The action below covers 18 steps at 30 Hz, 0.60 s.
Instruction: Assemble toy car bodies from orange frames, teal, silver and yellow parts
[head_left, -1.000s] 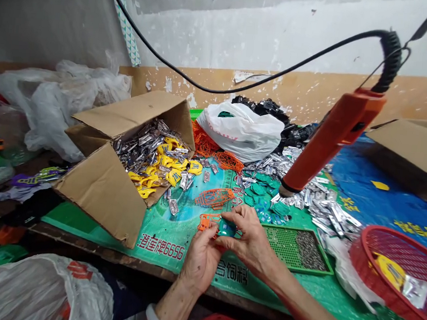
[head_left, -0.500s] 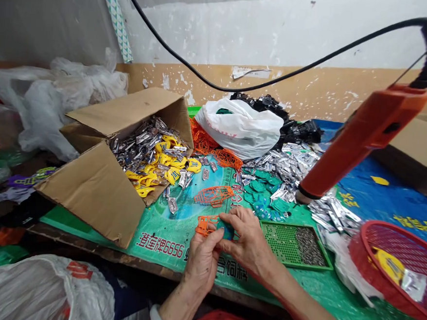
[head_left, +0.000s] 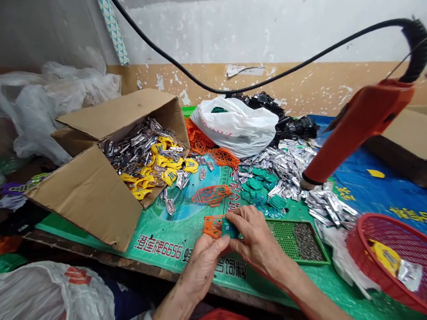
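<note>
My left hand (head_left: 203, 260) is closed, its thumb pressing the lower edge of a dark green plastic piece (head_left: 228, 226). Beside that piece, and apparently joined or overlapped with it, is an orange plastic frame (head_left: 212, 226) with openings, above my left fingers. My right hand (head_left: 254, 233) pinches the green piece from the right, fingertips over its top edge. Part of the green piece is hidden by the fingers. Just beyond the hands lies another orange openwork frame (head_left: 211, 194), flat on the green sheet. A heap of green plastic pieces (head_left: 260, 185) sits behind my right hand.
A red electric screwdriver (head_left: 359, 133) hangs at the right on a black cable. Below it are silver metal parts (head_left: 329, 207) and a green tray (head_left: 284, 240) with small screws. A red basket (head_left: 360, 253) stands far right. A tipped cardboard box (head_left: 97, 196) spills yellow and silver parts.
The orange frame and green piece have shifted slightly to the right in my hands, and more of the green face shows. The whole view has moved a little.
</note>
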Each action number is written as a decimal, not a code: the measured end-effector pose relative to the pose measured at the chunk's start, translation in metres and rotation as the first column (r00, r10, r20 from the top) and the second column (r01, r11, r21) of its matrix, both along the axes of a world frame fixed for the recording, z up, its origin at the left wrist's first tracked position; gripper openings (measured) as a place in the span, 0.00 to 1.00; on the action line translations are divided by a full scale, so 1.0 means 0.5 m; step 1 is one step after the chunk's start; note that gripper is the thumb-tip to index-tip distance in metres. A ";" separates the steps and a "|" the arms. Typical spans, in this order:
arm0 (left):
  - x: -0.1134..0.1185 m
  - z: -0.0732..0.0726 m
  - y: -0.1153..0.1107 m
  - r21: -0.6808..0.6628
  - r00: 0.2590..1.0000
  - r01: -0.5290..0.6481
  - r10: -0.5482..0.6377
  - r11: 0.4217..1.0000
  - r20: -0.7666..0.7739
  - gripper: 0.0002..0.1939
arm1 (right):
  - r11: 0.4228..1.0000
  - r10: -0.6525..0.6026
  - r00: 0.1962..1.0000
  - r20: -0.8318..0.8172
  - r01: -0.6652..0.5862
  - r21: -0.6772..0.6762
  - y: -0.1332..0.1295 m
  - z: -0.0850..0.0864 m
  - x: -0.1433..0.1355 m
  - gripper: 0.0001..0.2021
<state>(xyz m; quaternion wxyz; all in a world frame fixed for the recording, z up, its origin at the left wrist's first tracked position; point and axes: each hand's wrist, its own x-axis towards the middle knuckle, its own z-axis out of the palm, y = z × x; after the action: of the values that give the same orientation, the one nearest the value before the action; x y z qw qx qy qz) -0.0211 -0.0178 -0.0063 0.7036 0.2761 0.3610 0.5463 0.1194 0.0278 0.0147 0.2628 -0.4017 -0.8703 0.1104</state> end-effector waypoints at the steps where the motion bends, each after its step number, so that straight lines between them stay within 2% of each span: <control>1: -0.014 0.003 -0.005 -0.027 0.992 0.100 -0.102 0.995 -0.078 0.15 | 1.000 0.014 1.000 0.013 -0.014 0.005 0.004 0.006 0.009 0.16; 2: -0.030 0.008 -0.010 -0.073 0.965 0.185 -0.195 0.980 -0.176 0.14 | 0.999 0.032 0.999 0.019 -0.032 0.007 0.007 0.013 0.017 0.15; 3: -0.049 0.015 -0.014 -0.119 0.925 0.217 -0.243 0.969 -0.292 0.13 | 0.998 0.058 0.998 0.021 -0.058 0.006 0.009 0.021 0.024 0.15; 4: -0.068 0.023 -0.015 -0.139 0.878 0.190 -0.232 0.972 -0.420 0.12 | 0.996 0.091 0.996 0.022 -0.091 -0.001 0.010 0.030 0.029 0.15; 5: -0.087 0.033 -0.014 -0.122 0.820 0.137 -0.181 0.983 -0.544 0.13 | 0.992 0.129 0.991 0.026 -0.129 -0.009 0.009 0.039 0.032 0.15; 6: -0.103 0.043 -0.011 -0.062 0.763 0.054 -0.081 0.997 -0.642 0.13 | 0.986 0.168 0.985 0.033 -0.167 -0.016 0.007 0.047 0.033 0.15; 8: -0.126 0.065 0.003 0.083 0.699 -0.067 0.106 0.994 -0.707 0.08 | 0.968 0.252 0.966 0.055 -0.250 -0.031 0.002 0.061 0.028 0.15; 9: -0.132 0.075 0.013 0.108 0.722 -0.064 0.120 0.992 -0.682 0.05 | 0.955 0.295 0.953 0.064 -0.293 -0.043 -0.001 0.066 0.023 0.14; 10: -0.133 0.082 0.022 0.095 0.774 0.001 0.059 0.996 -0.631 0.09 | 0.940 0.339 0.938 0.068 -0.336 -0.057 -0.003 0.069 0.016 0.14; 12: -0.126 0.087 0.041 0.009 0.851 0.257 -0.222 0.966 -0.477 0.19 | 0.909 0.412 0.908 0.070 -0.406 -0.092 -0.006 0.070 0.003 0.15; 13: -0.120 0.085 0.048 -0.025 0.843 0.385 -0.362 0.923 -0.398 0.21 | 0.900 0.431 0.899 0.071 -0.423 -0.105 -0.007 0.069 -0.003 0.16; 14: -0.113 0.080 0.053 -0.038 0.830 0.461 -0.446 0.887 -0.336 0.21 | 0.895 0.441 0.894 0.076 -0.431 -0.113 -0.007 0.068 -0.007 0.16; 15: -0.105 0.072 0.055 -0.034 0.828 0.492 -0.479 0.870 -0.292 0.20 | 0.894 0.443 0.892 0.085 -0.432 -0.119 -0.007 0.066 -0.010 0.16; 16: -0.098 0.063 0.056 -0.016 0.845 0.480 -0.467 0.877 -0.262 0.19 | 0.896 0.438 0.894 0.096 -0.425 -0.125 -0.006 0.064 -0.011 0.17; 18: -0.085 0.043 0.050 0.023 0.905 0.387 -0.375 0.922 -0.198 0.17 | 0.913 0.403 0.909 0.112 -0.389 -0.122 -0.005 0.060 -0.009 0.20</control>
<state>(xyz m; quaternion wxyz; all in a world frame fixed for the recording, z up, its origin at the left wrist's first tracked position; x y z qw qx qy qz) -0.0638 0.0073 0.0152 0.7503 0.4135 0.3485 0.3803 0.1147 0.0251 0.0445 0.1558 -0.2355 -0.9430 0.1762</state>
